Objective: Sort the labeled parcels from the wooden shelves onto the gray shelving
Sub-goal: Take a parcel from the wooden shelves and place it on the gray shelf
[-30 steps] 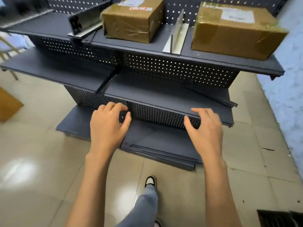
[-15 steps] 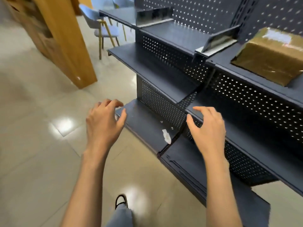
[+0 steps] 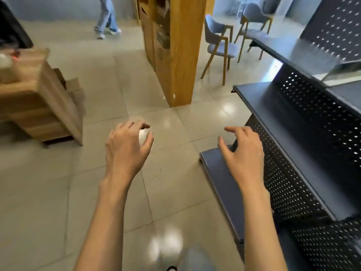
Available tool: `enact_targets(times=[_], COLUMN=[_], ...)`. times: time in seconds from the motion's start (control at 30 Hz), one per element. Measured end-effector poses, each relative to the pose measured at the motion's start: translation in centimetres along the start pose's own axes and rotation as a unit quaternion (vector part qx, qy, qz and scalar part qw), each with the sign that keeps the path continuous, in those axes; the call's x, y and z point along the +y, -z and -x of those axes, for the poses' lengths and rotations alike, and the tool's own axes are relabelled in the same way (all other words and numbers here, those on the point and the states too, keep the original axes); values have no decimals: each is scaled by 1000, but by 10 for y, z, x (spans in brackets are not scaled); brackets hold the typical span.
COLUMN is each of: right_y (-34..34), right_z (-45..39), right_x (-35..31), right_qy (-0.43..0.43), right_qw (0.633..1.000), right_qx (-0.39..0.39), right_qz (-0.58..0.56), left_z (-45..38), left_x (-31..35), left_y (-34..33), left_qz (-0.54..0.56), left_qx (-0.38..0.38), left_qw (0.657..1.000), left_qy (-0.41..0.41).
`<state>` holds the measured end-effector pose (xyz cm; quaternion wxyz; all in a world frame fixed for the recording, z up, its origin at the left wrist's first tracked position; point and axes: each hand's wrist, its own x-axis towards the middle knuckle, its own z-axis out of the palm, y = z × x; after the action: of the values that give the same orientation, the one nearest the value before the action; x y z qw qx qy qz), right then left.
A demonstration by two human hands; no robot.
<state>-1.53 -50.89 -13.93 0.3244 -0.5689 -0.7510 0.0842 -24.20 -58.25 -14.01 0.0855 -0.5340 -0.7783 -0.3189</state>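
Both hands are held out empty with fingers loosely curled: the left hand point(image 3: 127, 147) over the floor point(image 3: 58, 192), the right hand point(image 3: 244, 153) above the gray shelving's point(image 3: 304, 122) bottom shelf. Blurred parcels point(image 3: 160, 22) are seen in the wooden shelves point(image 3: 181, 55) ahead.

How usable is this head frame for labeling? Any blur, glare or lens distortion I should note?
Head view: motion blur smears the low wooden shelf at the left edge; ceiling-light glare makes bright patches on the tiled floor; wide-angle distortion tilts the tall wooden shelf and the gray shelving. The left hand and right hand are fairly sharp, both empty.
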Motion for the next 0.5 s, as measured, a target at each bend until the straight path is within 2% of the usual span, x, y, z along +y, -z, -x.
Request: enact_targets(times=[0.3,0.5], right_y=[-111,-175], right_z=[-157,-301], right_x=[-24,-53], right_qy=[56,100], right_qw=[996,992], right_qx=[-37,-35], right_qz=[-55,-61], left_z=[-127,-254], left_x=[-51,-70], left_y=[-58,-80], left_qz=[-33,-56], left_qx=[14,75], left_qw=[997,993], left_qy=[64,78])
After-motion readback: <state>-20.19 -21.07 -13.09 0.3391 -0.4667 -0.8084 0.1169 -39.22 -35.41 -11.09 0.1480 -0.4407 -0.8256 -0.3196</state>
